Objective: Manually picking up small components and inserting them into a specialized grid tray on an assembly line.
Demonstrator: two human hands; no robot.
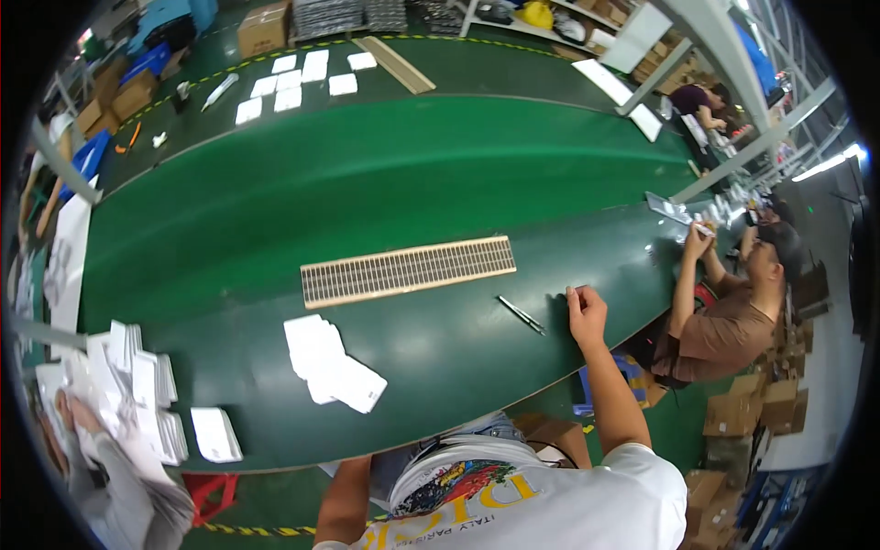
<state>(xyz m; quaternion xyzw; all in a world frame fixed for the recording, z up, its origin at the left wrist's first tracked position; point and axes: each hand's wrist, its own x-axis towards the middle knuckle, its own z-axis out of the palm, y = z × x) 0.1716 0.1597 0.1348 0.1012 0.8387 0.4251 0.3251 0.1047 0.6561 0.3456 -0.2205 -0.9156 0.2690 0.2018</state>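
My right hand [588,317] hovers over or rests on the dark green table at the right, its fingers curled closed. Whatever it may hold is too small to make out. Left of it lies a pair of tweezers [522,315], touching nothing else. A long tan-edged panel [408,271] with rows of narrow dark slots lies across the middle of the table. Nearer to me, overlapping white flat pieces [332,365] form a loose pile. Of my left arm only the forearm [345,500] shows, below the table's front edge; the hand itself is hidden.
A green conveyor belt [385,165] runs beyond the table. Across it lie white plates [288,98] and a tan strip [396,66]. White stacks [147,394] stand at left beside a co-worker's grey sleeve [128,486]. Another person in brown [724,330] works at right.
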